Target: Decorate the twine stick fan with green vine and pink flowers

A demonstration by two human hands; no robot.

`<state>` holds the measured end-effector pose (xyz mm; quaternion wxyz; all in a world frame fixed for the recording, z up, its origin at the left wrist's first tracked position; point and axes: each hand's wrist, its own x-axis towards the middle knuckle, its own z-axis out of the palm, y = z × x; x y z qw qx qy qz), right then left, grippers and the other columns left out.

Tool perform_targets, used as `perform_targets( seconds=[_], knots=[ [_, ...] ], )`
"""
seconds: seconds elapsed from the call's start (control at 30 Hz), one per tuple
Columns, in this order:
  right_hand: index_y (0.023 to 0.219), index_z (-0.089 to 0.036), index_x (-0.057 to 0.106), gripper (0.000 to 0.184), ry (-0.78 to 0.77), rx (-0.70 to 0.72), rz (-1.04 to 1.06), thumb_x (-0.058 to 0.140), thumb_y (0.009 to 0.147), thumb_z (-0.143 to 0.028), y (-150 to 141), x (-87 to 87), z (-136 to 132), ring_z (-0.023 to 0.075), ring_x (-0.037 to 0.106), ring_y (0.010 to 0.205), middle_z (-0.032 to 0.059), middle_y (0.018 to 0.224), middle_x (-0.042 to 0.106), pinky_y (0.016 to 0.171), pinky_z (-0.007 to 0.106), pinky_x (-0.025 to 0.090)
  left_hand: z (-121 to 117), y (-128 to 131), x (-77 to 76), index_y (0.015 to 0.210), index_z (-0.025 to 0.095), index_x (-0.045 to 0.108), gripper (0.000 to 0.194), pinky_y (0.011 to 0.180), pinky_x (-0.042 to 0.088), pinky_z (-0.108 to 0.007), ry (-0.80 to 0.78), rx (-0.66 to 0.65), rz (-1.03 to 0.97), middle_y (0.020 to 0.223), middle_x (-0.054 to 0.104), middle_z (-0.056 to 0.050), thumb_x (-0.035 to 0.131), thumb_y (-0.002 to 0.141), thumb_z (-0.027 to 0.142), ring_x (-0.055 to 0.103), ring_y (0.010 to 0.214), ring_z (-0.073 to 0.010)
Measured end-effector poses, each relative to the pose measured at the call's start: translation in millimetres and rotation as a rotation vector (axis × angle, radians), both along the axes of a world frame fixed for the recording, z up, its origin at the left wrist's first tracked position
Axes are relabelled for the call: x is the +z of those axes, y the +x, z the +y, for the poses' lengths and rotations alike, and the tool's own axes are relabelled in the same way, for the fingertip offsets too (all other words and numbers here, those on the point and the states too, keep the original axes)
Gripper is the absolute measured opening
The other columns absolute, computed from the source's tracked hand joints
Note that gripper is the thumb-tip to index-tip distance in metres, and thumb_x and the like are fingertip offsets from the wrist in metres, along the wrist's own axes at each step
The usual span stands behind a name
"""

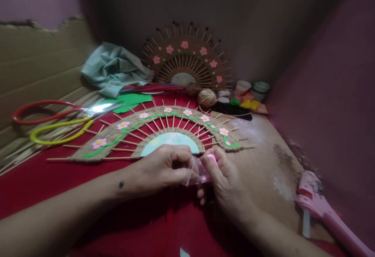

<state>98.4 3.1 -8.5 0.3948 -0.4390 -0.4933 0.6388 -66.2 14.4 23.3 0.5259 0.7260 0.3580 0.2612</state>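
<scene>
Both my hands meet just in front of a half-round woven fan (164, 126) made of jute cord and wooden sticks, decorated with pink flowers and a green vine. My left hand (159, 169) is closed, fingers pinched on a small clear plastic packet (197, 171) holding something pink. My right hand (224, 175) is also closed, pinching the same packet from the other side. The fan lies flat on a red cloth (43, 179).
A second finished fan (184, 59) leans upright against the back wall. Scissors with red and yellow handles (55, 120), a teal cloth (113, 67), a jute ball (206, 97), small jars (252, 89), clay pieces and a pink glue gun (319, 206) lie around.
</scene>
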Motion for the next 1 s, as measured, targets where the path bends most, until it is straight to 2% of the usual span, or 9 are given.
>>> perform_targets(
  seconds=[0.13, 0.23, 0.37, 0.5, 0.6, 0.7, 0.83, 0.9, 1.0],
  knots=[
    [0.085, -0.023, 0.039, 0.035, -0.013, 0.034, 0.073, 0.058, 0.081, -0.051, 2.4, 2.4, 1.2, 0.0071, 0.052, 0.035, -0.009, 0.051, 0.057, 0.032, 0.013, 0.039, 2.6, -3.7, -1.0, 0.08, 0.015, 0.071, 0.015, 0.065, 0.045, -0.021, 0.126, 0.074, 0.056, 0.076, 0.062, -0.001, 0.061, 0.084, 0.026, 0.058, 0.07, -0.0112],
    [0.086, -0.023, 0.039, 0.036, -0.032, 0.075, 0.066, 0.064, 0.078, -0.047, 3.3, 4.1, 0.7, 0.0077, 0.054, 0.037, -0.0076, 0.049, 0.058, 0.032, 0.011, 0.034, 3.1, -5.7, -5.0, 0.081, 0.016, 0.072, 0.019, 0.065, 0.044, -0.02, 0.205, 0.036, 0.095, 0.076, 0.059, -0.001, 0.057, 0.087, 0.027, 0.057, 0.069, -0.0103],
    [0.084, -0.023, 0.038, 0.036, -0.066, 0.057, 0.128, 0.067, 0.075, -0.043, 2.1, 4.5, -0.9, 0.0082, 0.057, 0.04, -0.0064, 0.054, 0.061, 0.033, 0.012, 0.038, 2.5, -7.1, -7.6, 0.083, 0.019, 0.072, 0.017, 0.061, 0.041, -0.017, 0.333, 0.01, 0.121, 0.075, 0.055, 0.0, 0.055, 0.087, 0.021, 0.053, 0.066, -0.0081],
    [0.084, -0.023, 0.039, 0.035, -0.085, 0.059, 0.153, 0.068, 0.075, -0.04, 1.7, 4.3, -1.4, 0.008, 0.057, 0.04, -0.0061, 0.054, 0.061, 0.033, 0.011, 0.038, 2.0, -8.4, -2.1, 0.073, 0.017, 0.07, 0.017, 0.064, 0.042, -0.018, 0.383, 0.049, 0.117, 0.077, 0.053, 0.0, 0.057, 0.084, 0.013, 0.052, 0.07, -0.0085],
    [0.087, -0.024, 0.04, 0.034, -0.11, 0.03, 0.188, 0.068, 0.075, -0.039, 2.6, 2.0, 0.1, 0.0083, 0.056, 0.039, -0.0069, 0.054, 0.061, 0.035, 0.014, 0.043, 3.4, -12.3, 7.2, 0.067, 0.016, 0.068, 0.015, 0.076, 0.046, -0.023, 0.264, 0.084, 0.041, 0.087, 0.057, -0.002, 0.061, 0.08, 0.013, 0.055, 0.084, -0.0128],
    [0.09, -0.024, 0.041, 0.033, -0.139, -0.004, 0.199, 0.067, 0.077, -0.038, 3.5, -1.8, 2.1, 0.0088, 0.053, 0.036, -0.0075, 0.049, 0.06, 0.035, 0.015, 0.043, 7.1, -18.7, 13.0, 0.069, 0.015, 0.067, 0.011, 0.068, 0.05, -0.024, -0.028, 0.209, -0.146, 0.098, 0.06, -0.004, 0.064, 0.079, 0.017, 0.057, 0.079, -0.0128],
    [0.089, -0.024, 0.041, 0.033, -0.151, -0.019, 0.203, 0.068, 0.076, -0.038, 4.5, -5.6, 3.2, 0.0095, 0.053, 0.036, -0.0066, 0.049, 0.059, 0.033, 0.015, 0.041, 14.1, -24.3, 8.8, 0.078, 0.014, 0.068, 0.007, 0.05, 0.049, -0.017, -0.361, 0.389, -0.422, 0.074, 0.063, -0.002, 0.067, 0.078, 0.021, 0.054, 0.055, -0.007],
    [0.089, -0.024, 0.041, 0.033, -0.162, -0.007, 0.194, 0.068, 0.076, -0.04, 5.0, -6.7, 3.0, 0.0095, 0.053, 0.036, -0.0058, 0.049, 0.06, 0.034, 0.016, 0.041, 16.4, -24.6, 5.2, 0.079, 0.012, 0.069, 0.009, 0.044, 0.048, -0.016, -0.452, 0.382, -0.496, 0.065, 0.061, -0.002, 0.066, 0.079, 0.02, 0.053, 0.051, -0.0072],
    [0.09, -0.024, 0.042, 0.032, -0.154, -0.012, 0.174, 0.066, 0.078, -0.043, 5.6, -7.4, 2.3, 0.0091, 0.051, 0.036, -0.0057, 0.048, 0.06, 0.035, 0.016, 0.041, 17.1, -23.7, 2.6, 0.077, 0.01, 0.069, 0.01, 0.038, 0.048, -0.014, -0.52, 0.34, -0.564, 0.067, 0.062, -0.003, 0.062, 0.082, 0.016, 0.053, 0.048, -0.0064]
  ],
)
